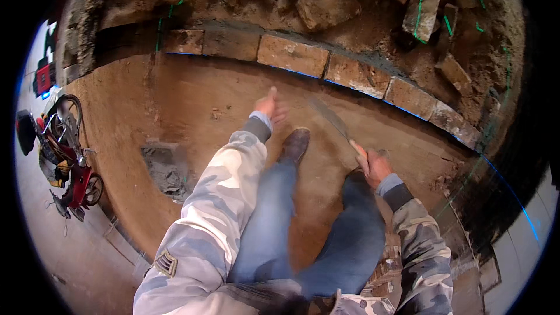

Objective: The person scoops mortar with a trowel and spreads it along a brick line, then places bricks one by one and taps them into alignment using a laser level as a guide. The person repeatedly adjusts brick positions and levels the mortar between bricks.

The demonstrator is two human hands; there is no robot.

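Observation:
My right hand [377,167] is closed round the wooden handle of a trowel [331,115]. Its metal blade points up and left over the brown dirt floor, blurred by motion. My left hand [272,108] hovers in front of my shoe with the thumb stretched out. Its fingers look apart and somewhat blurred, and nothing shows in them. Beyond both hands runs a curved row of bricks [292,55], laid end to end, with grey mortar [373,58] along its far side. Neither hand touches the row.
Grey mortar [166,172] lies in a squarish holder left of my left arm. Behind the row are soil and loose bricks [328,9]. A red motorcycle [73,166] stands far left. Blue and green light lines cross the bricks and ground. My shoe [294,143] rests on the dirt.

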